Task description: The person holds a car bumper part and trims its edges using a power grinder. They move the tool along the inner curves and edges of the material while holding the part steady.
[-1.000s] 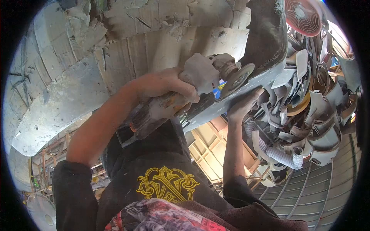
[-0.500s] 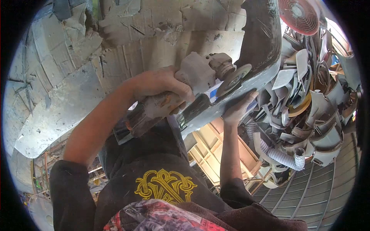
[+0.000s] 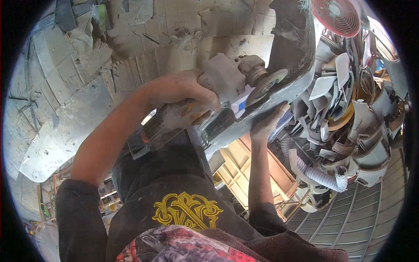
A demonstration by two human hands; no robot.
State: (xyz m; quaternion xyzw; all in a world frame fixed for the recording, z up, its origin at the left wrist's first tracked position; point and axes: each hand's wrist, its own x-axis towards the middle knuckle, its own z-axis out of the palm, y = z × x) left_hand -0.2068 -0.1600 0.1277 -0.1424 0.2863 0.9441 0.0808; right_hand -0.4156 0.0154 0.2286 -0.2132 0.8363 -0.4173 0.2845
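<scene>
My left hand [image 3: 181,89] is wrapped round the body of a dusty angle grinder [image 3: 223,78], its thumb across the near side. The grinder's round disc [image 3: 268,86] lies against or just over the edge of a curved dark grey panel [image 3: 286,89]; whether they touch is hard to tell. Below that edge, my right hand [image 3: 265,125] holds the panel from the near side, thumb along it and the other fingers partly hidden.
Dusty cardboard [image 3: 157,56] spreads behind the grinder. A red round fan [image 3: 336,15] stands at the upper right, above a pile of curved panel pieces [image 3: 371,150]. A ribbed white hose [image 3: 321,177] and a wooden frame [image 3: 238,168] are lower down.
The grinder and its disc have shifted slightly up and to the right along the panel edge. The view has moved a little; both hands keep their holds.
</scene>
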